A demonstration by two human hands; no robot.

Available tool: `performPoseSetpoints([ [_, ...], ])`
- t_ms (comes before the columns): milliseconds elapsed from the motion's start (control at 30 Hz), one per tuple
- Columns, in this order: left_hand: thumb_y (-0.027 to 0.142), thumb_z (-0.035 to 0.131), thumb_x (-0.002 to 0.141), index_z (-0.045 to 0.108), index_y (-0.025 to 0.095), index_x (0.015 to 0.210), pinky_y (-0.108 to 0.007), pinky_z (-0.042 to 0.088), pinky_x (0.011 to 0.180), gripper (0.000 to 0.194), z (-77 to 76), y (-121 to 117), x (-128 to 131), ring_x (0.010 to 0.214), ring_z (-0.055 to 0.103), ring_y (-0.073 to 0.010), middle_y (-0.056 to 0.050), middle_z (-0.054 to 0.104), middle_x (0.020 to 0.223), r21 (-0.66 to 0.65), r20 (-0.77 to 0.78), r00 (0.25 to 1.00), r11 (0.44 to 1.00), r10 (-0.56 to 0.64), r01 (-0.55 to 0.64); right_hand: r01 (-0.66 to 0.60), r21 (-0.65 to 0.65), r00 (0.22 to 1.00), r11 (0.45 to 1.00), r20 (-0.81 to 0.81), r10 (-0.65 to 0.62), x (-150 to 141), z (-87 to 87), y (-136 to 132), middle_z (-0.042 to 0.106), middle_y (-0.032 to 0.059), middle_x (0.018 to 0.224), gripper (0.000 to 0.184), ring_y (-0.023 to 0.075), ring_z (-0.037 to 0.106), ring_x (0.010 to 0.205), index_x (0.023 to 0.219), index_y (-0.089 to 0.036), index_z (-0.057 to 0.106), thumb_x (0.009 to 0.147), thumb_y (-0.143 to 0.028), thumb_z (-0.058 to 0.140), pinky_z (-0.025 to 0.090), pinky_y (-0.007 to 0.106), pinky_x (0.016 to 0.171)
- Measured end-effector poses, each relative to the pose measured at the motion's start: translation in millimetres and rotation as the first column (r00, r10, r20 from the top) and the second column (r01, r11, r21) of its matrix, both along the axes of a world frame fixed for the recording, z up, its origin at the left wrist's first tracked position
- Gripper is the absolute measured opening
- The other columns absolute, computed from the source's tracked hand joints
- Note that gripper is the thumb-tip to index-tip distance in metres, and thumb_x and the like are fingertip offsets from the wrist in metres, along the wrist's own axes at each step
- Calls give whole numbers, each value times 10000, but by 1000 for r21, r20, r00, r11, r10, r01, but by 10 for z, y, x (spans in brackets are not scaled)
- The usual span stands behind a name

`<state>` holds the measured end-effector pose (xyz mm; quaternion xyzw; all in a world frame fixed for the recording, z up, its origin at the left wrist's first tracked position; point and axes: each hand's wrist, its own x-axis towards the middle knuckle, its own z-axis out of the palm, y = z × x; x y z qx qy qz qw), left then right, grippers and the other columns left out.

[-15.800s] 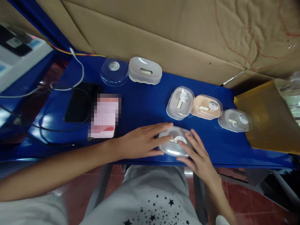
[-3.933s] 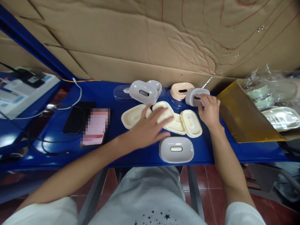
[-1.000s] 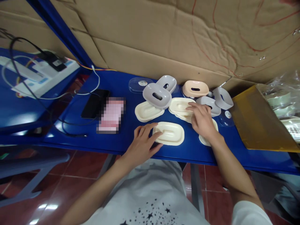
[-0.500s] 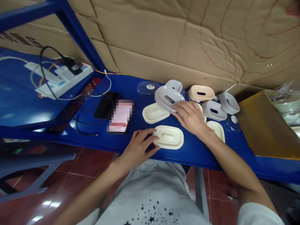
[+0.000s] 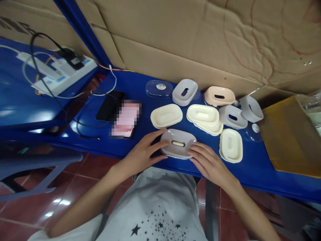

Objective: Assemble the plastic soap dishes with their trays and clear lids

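Observation:
Near the table's front edge, a grey oval soap dish with a slot in its floor sits over a cream oval tray. The cream tray's raised ridge shows through the slot; its remainder is hidden. My left hand grips the grey dish's left end between thumb and fingers. At the right end, my right hand holds the same dish, fingers along the rim. Just beyond lie a single cream tray and two overlapping cream trays. More cream trays lie right of my right hand.
Along the back are a clear lid, a grey dish, a peach dish and grey dishes. A carton bounds the right. Phones, cables and a power strip are at left.
My right hand has brought the grey dish from the back down toward me, onto the cream tray at my left hand. My left hand now grips the dish's end. The view has shifted slightly.

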<state>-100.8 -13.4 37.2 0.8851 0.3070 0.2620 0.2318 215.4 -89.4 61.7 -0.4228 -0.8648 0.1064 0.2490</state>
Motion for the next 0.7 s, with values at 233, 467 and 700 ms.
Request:
performPoseSetpoints([
  [233, 292, 733, 1040, 640, 248, 1417, -590, 568, 1173, 390, -32, -16, 11, 1505, 559, -357, -172, 493, 1678, 103, -53, 999, 995, -11, 17, -7, 55, 997, 998, 79, 3, -71, -112, -80, 764, 103, 1391, 466, 280, 676, 1393, 1507, -234, 642, 1059, -109, 605, 618, 528, 1165],
  [467, 326, 699, 1064, 614, 243, 1437, -587, 562, 1174, 391, -40, -34, 24, 1508, 544, -350, -188, 466, 1679, 121, -50, 998, 992, -27, 33, 28, 98, 995, 995, 93, -37, 61, 293, 291, 754, 59, 1428, 385, 273, 678, 1384, 1459, -301, 670, 1088, -215, 611, 578, 542, 1143],
  [700, 334, 741, 1035, 670, 286, 1406, -579, 540, 1197, 381, -11, -17, 30, 1488, 573, -337, -148, 513, 1665, 39, 1, 1000, 999, -12, 12, 35, 55, 960, 998, 274, -49, -338, 519, 1674, 608, 137, 1615, 459, 303, 557, 1514, 1541, -209, 603, 1095, -309, 627, 460, 516, 1246],
])
